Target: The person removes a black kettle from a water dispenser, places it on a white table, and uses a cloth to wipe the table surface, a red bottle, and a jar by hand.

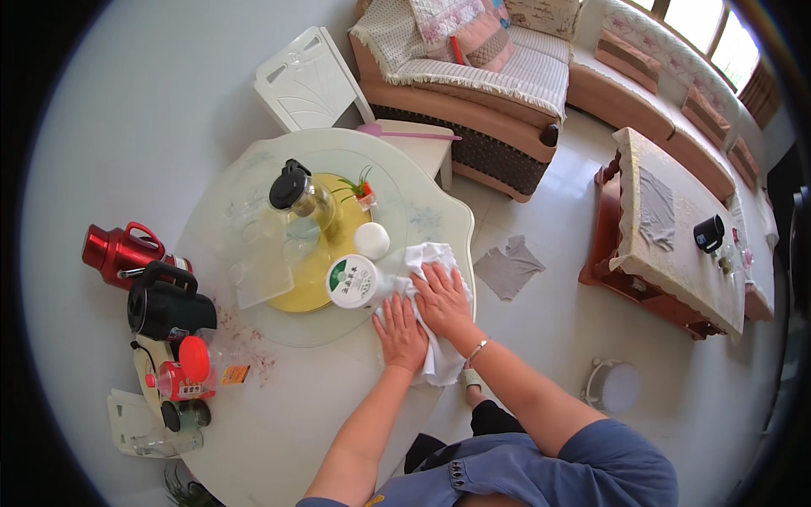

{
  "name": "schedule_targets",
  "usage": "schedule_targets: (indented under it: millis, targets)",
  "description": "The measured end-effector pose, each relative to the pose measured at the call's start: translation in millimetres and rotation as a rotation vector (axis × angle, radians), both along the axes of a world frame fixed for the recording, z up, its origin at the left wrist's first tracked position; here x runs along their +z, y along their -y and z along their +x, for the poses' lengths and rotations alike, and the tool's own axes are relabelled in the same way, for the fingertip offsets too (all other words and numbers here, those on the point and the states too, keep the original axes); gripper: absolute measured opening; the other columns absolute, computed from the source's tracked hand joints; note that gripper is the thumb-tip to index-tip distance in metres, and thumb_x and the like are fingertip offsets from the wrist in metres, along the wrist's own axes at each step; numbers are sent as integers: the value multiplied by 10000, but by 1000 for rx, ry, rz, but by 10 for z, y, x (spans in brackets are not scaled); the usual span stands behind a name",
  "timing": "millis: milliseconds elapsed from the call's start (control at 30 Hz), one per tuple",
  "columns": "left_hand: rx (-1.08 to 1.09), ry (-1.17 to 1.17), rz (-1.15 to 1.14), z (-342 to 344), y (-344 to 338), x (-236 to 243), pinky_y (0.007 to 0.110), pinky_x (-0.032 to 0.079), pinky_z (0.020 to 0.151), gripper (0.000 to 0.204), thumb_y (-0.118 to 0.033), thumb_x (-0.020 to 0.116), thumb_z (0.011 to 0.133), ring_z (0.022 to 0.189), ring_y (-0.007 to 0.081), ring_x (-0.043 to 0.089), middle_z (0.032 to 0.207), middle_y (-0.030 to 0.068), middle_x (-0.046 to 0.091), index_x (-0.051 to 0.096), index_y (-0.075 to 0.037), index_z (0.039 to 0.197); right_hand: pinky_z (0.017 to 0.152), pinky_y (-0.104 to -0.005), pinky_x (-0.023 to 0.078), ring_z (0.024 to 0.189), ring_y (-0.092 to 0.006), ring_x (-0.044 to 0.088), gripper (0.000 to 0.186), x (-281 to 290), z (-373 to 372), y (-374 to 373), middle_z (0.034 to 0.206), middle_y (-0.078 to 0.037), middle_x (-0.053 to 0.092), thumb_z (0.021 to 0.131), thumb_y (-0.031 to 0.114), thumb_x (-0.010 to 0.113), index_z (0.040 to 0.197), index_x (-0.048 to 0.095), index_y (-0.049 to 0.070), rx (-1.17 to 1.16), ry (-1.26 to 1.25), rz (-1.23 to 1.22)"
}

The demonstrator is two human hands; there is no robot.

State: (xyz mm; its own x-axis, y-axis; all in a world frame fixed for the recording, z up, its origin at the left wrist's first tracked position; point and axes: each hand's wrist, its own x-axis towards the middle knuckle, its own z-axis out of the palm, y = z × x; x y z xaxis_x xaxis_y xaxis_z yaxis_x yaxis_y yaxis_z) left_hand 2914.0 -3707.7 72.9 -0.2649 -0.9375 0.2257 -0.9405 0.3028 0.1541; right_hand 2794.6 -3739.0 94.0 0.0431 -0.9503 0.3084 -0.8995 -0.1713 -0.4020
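Note:
My left hand (400,338) and my right hand (443,304) lie flat, fingers spread, on a crumpled white cloth (443,362) along the right side of the round white table (228,431). Just left of my fingertips are a white tub with a green-marked lid (351,282) and a small white lidded pot (372,241). Behind them on the glass turntable stand a black-lidded glass jug (291,190), a small plant (363,194) and a clear plastic tray (259,287). A yellow disc (317,300) shows beneath these.
A red thermos (118,253), black kettle (165,308) and several bottles (193,380) crowd the left. A white chair (308,76) stands behind, near a sofa (498,101). At right are a covered coffee table (650,270), a stool (612,384) and a grey cloth (511,266) on the floor.

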Motion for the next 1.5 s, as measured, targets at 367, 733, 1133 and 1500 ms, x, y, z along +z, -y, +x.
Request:
schedule_targets:
  millis: [367,733,1133,1500]
  targets:
    - [143,-59,52,-295,496,-26,513,304,925,488,-208,444,810,1263,319,265,1334,125,336,339,-55,1261,1036,-460,148,1240,-227,315,357,-38,-169,575,1293,-60,414,851,264,410,1184,492,167,32,-14,64]
    - [94,-102,88,-548,406,53,559,193,980,497,-216,455,797,1269,324,239,1352,141,302,352,-53,1255,1032,-467,150,1248,-227,304,371,-38,-437,416,1307,-54,398,856,267,412,1211,463,172,29,-65,98]
    - [285,-162,48,-1121,1291,44,616,105,980,516,-206,443,788,1267,337,241,1319,168,326,338,14,1243,1027,-440,207,1236,-238,317,369,26,-888,1621,1275,-65,425,821,224,470,1184,491,162,316,-89,50]
    - [578,-157,100,-1415,2053,71,609,38,991,488,-195,390,819,1281,341,213,1332,174,316,327,21,1252,1041,-434,192,1252,-240,289,379,10,-974,2616,1287,-66,410,829,217,465,1202,470,157,627,-55,94]
